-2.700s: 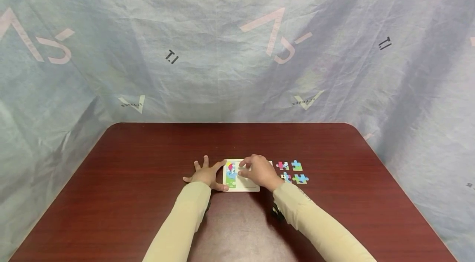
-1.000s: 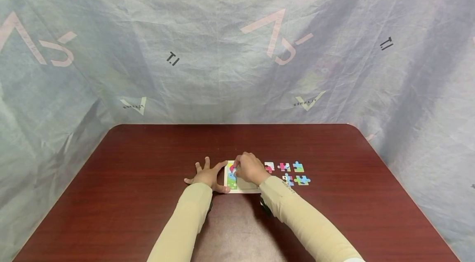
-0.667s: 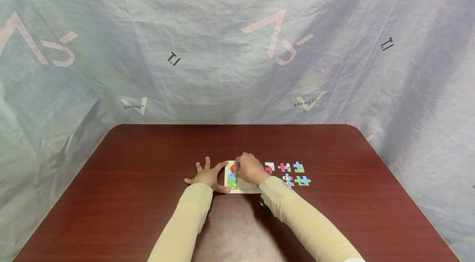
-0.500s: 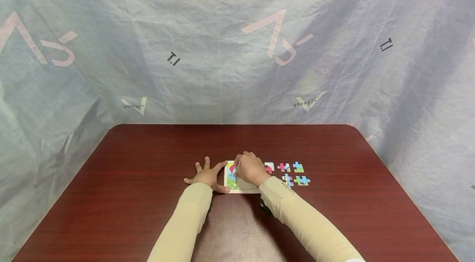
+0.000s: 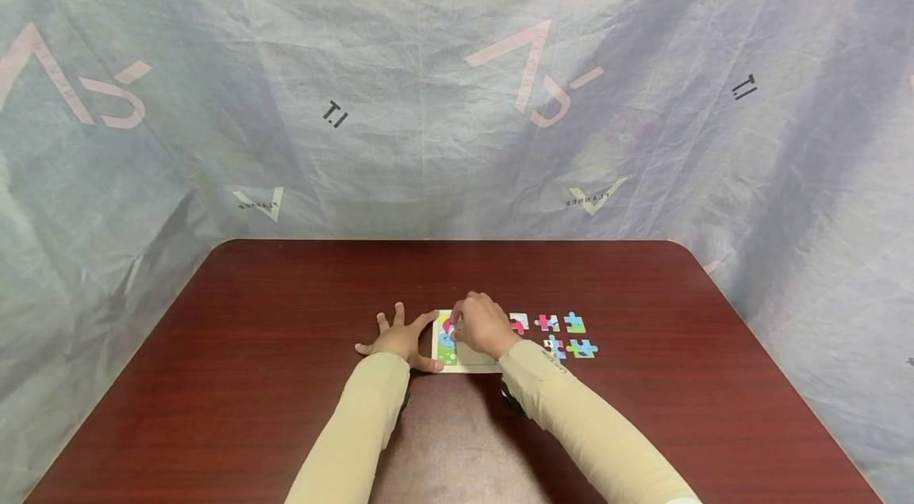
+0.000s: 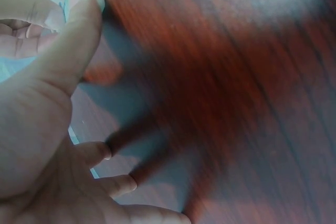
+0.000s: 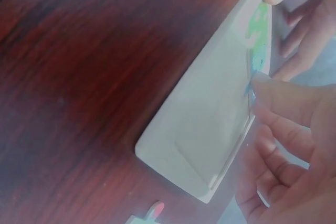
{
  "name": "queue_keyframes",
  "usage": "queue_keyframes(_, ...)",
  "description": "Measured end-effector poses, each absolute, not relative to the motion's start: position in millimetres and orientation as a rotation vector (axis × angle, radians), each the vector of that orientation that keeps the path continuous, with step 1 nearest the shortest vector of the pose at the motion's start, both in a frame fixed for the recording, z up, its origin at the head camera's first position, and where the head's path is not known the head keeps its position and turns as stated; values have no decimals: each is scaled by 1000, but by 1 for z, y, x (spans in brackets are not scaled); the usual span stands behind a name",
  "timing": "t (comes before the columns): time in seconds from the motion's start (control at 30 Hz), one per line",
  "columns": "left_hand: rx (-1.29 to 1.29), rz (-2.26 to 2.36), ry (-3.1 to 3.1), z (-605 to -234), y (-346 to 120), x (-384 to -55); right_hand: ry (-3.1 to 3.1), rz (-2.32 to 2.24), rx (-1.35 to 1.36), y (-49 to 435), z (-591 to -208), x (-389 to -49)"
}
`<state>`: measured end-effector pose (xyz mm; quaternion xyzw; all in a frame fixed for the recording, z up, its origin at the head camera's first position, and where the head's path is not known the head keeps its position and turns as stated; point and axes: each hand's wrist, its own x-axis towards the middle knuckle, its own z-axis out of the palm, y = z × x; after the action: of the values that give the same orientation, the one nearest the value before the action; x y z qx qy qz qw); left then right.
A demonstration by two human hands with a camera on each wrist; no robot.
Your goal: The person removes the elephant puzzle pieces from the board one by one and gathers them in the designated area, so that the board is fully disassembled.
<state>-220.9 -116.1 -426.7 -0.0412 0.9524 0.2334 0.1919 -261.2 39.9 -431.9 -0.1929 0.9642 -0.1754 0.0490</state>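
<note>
A white puzzle board lies on the table, its left column filled with a printed picture in yellow, red, blue and green. At its left end my left hand is spread, thumb and forefinger against the edge and the other fingers straight on the table. My right hand reaches over the board. In the right wrist view its thumb and forefinger pinch a blue puzzle piece at the inner side of the filled column, below the green part. The fingers cover most of that piece.
Right of the board lie several loose jigsaw pieces, pink, blue and green, in two rough rows. The dark red wooden table reaches back to a grey printed cloth hanging behind it.
Since the oldest frame, my right hand has moved slightly left, onto the picture column, uncovering a loose pink-and-white piece. In the last second its fingers shift only slightly. My left hand stays put.
</note>
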Motion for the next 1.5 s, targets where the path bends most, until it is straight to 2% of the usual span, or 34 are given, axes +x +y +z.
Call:
queue_keyframes(0.53,-120,669,2672,-429,-116,-222,2926,-490,-549,41,-433,-264)
queue_keyframes(0.93,-118,654,2667,-430,-117,-223,3007,-417,-420,44,-435,-264)
queue_keyframes(1.5,-129,667,2659,-427,-117,-222,3021,-559,-587,50,-441,-261)
